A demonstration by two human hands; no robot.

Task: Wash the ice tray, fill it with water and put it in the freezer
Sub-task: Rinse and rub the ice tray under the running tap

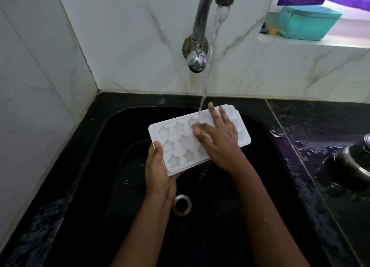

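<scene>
A white ice tray [176, 136] with star-shaped moulds is held level over the black sink [266, 138]. My left hand [158, 174] grips its near left corner, thumb on the rim and fingers underneath. My right hand [218, 136] lies flat on the tray's top, fingers spread across the middle moulds. Water runs from the metal tap [202, 20] and the stream lands on the tray just beside my right fingertips. The tray's right half is partly hidden under that hand.
The sink's drain [181, 204] sits below my left wrist. A wet black counter [320, 126] runs to the right, bearing a steel vessel [354, 162]. A teal container [308, 22] stands on the tiled ledge at the back right. White tiled walls close the left and back.
</scene>
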